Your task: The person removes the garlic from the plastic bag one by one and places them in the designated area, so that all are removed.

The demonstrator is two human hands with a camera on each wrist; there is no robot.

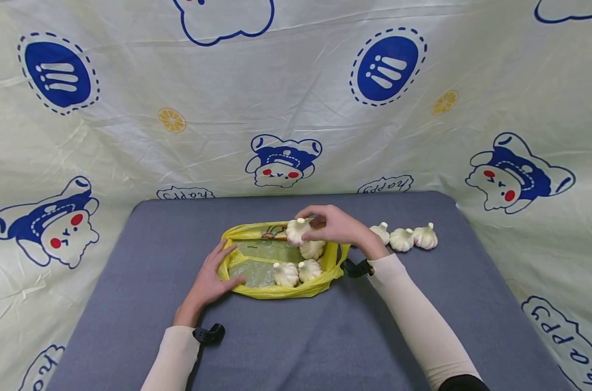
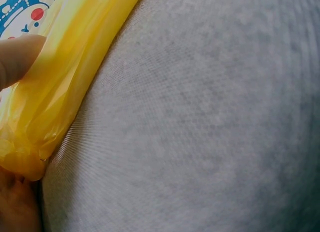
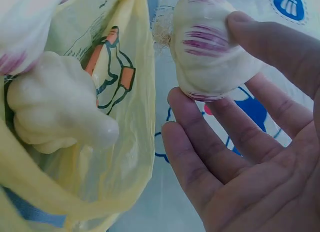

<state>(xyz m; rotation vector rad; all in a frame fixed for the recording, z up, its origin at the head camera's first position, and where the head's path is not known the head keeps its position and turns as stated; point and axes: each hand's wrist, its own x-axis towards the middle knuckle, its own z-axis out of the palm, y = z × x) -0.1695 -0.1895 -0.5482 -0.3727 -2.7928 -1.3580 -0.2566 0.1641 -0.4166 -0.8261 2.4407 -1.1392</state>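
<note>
A yellow plastic bag (image 1: pixel 281 292) lies spread wide on the table, its mouth facing up. My left hand (image 1: pixel 209 277) rests on the bag's left end, thumb and fingers apart and reaching over the rim. In the left wrist view its thumb (image 2: pixel 20 59) lies across the yellow plastic. Between thumb and fingers, my right hand (image 3: pixel 250 152) pinches a garlic bulb (image 3: pixel 207 49) with purple streaks and a tuft of roots. That hand is over the bag's far right part. Three garlic bulbs (image 1: pixel 286 274) sit inside the bag, toward its right end.
To the right of the bag, garlic bulbs (image 1: pixel 401 239) stand in a row, partly behind the right wrist. Grey-blue cloth covers the table (image 1: pixel 296 342). A pale printed sheet (image 1: pixel 296 81) hangs behind and around it.
</note>
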